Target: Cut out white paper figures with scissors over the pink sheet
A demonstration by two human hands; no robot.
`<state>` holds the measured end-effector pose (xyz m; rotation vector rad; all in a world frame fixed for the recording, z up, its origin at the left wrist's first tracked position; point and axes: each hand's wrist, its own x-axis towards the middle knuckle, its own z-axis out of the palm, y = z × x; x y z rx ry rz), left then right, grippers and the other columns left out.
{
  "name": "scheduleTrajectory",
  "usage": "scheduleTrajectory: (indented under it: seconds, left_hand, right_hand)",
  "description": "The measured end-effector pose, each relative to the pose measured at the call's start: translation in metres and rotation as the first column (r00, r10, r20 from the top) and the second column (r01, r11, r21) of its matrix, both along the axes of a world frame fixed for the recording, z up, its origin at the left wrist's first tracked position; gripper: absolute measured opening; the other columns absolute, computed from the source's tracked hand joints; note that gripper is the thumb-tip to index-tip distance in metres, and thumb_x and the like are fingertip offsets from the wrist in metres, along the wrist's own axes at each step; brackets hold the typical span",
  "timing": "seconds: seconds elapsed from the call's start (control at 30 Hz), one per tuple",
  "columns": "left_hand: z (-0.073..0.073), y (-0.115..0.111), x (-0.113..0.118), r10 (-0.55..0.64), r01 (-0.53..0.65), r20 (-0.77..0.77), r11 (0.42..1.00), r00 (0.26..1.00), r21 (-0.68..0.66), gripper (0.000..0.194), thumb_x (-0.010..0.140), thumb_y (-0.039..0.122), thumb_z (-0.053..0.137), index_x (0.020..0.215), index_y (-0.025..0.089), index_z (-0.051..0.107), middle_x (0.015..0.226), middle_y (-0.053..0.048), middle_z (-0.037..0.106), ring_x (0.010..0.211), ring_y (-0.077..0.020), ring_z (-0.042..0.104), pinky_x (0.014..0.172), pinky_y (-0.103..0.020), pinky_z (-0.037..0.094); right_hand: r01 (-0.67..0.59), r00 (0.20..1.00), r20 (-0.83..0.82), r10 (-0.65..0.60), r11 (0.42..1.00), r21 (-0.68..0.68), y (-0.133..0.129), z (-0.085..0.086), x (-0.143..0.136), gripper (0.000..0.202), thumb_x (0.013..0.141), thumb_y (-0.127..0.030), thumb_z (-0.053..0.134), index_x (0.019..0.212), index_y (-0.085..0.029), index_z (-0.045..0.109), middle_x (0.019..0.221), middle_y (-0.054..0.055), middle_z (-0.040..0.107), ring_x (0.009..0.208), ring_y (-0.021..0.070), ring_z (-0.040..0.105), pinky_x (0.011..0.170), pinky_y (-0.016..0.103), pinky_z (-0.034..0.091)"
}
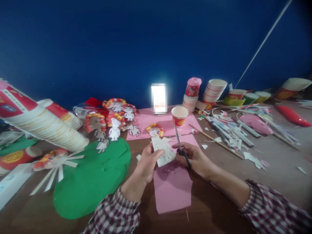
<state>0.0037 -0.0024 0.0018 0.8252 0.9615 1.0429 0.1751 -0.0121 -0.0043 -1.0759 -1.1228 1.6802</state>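
In my left hand is a white paper piece with a figure's body drawn in dark outline, the thumb pressed on its face. My right hand holds dark-handled scissors, whose blades point up and away from me beside the paper. Just beyond the paper lies a round face with a red and yellow curled rim. Below both hands rests a pink sheet with dark pen marks. A red and white paper cup stands past the scissors' tips.
Finished-looking paper figures lie left of centre, by a green paper shape. Stacked cups lean at the left; more stacks stand at the back right. Markers, a wooden stick and paper scraps lie at right.
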Motion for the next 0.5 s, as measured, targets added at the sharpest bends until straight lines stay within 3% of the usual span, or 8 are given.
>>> scheduleTrajectory:
  seconds: [0.3,0.5]
  left_hand:
    - [0.0037,-0.0001,0.0,-0.01,0.011,0.023,0.998,1.0,-0.061,0.036,0.069,0.022,0.062,0.103,0.012,0.064,0.084,-0.009,0.07,0.068,-0.0192,0.063,0.059,-0.027,0.045]
    - [0.0059,-0.0002,0.0018,-0.024,0.028,0.095,0.999,0.995,-0.043,0.031,0.069,0.019,0.06,0.098,0.012,0.066,0.086,-0.009,0.07,0.075,-0.019,0.063,0.068,-0.029,0.046]
  right_hand:
    - [0.033,0.999,0.014,-0.033,0.999,0.001,0.0012,-0.001,0.0009,0.046,0.061,-0.028,0.078,0.099,-0.016,0.055,0.066,-0.003,0.056,0.054,0.0077,0.049,0.05,0.021,0.037]
    - [0.06,0.997,0.046,-0.061,0.998,0.014,0.0015,0.0011,0.0018,0.048,0.062,-0.033,0.076,0.101,-0.016,0.056,0.064,-0.003,0.055,0.051,0.0075,0.047,0.047,0.021,0.036]
